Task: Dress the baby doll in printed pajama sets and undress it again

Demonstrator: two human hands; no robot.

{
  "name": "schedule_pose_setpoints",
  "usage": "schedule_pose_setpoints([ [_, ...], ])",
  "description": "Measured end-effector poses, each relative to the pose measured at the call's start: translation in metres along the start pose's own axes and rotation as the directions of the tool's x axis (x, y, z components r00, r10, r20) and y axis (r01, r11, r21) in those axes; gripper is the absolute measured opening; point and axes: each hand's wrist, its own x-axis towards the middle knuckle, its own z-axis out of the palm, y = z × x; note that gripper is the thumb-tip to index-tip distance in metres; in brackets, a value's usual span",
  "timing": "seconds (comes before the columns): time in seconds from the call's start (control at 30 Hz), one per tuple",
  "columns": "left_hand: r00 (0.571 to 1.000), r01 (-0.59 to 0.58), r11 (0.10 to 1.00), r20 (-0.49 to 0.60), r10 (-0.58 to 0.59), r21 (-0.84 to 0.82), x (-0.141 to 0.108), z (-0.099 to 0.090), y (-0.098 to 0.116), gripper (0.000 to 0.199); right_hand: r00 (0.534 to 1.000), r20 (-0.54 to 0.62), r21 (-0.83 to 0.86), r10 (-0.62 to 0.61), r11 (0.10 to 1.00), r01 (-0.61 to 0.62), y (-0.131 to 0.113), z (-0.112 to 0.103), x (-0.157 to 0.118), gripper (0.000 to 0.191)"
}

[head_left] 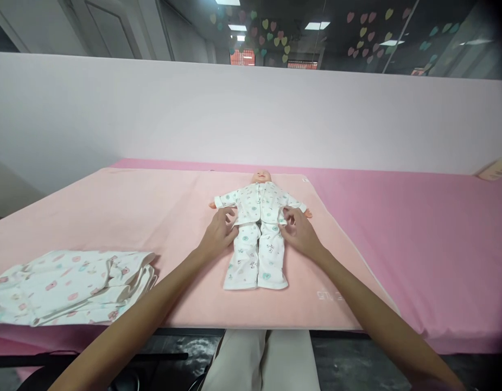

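A baby doll (261,177) lies on its back, arms spread, its head at the far end. It wears a white printed jacket (254,202) and matching trousers (246,260). At the jacket's left lower edge, my left hand (220,232) has its fingers curled at the hem and its thumb beside the trouser top. My right hand (302,232) is closed on the hem at the right side, where a bit of cloth is raised. Both hands partly hide the cloth at their fingertips. Below the hem, the trouser legs lie flat and slightly apart.
Under the doll is a peach mat (177,217) on a pink sheet (397,233). A folded printed cloth (71,282) lies at the front left. A pale bottle-like item (496,169) sits at the far right edge. A white partition (251,117) rises behind the table.
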Motion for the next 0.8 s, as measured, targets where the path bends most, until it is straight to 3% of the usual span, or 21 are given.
schedule_pose_setpoints([
  [0.2, 0.973, 0.18, 0.98, 0.131, -0.19, 0.085, 0.004, 0.002, -0.004, 0.031, 0.968, 0.089, -0.148, 0.237, 0.964, -0.222, 0.017, 0.018, -0.013, 0.016],
  [0.33, 0.951, 0.25, 0.965, 0.168, -0.26, 0.08, 0.004, 0.003, 0.001, 0.027, 0.926, 0.152, -0.219, 0.345, 0.926, -0.309, 0.014, 0.021, -0.011, 0.033],
  [0.5, 0.941, 0.286, 0.956, 0.171, -0.294, 0.067, -0.001, -0.002, 0.009, 0.023, 0.847, 0.229, -0.324, 0.479, 0.858, -0.398, -0.003, 0.0, -0.012, 0.051],
  [0.63, 0.923, 0.323, 0.943, 0.192, -0.333, 0.083, -0.003, -0.006, 0.012, 0.027, 0.794, 0.301, -0.437, 0.528, 0.816, -0.377, -0.013, -0.01, -0.014, 0.05],
  [0.73, 0.941, 0.279, 0.953, 0.165, -0.296, 0.12, -0.004, -0.005, 0.01, 0.036, 0.786, 0.307, -0.456, 0.537, 0.808, -0.374, -0.016, -0.011, -0.014, 0.048],
  [0.8, 0.967, 0.21, 0.963, 0.112, -0.23, 0.167, -0.006, -0.005, 0.007, 0.041, 0.804, 0.284, -0.433, 0.523, 0.818, -0.379, -0.018, -0.014, -0.014, 0.044],
])
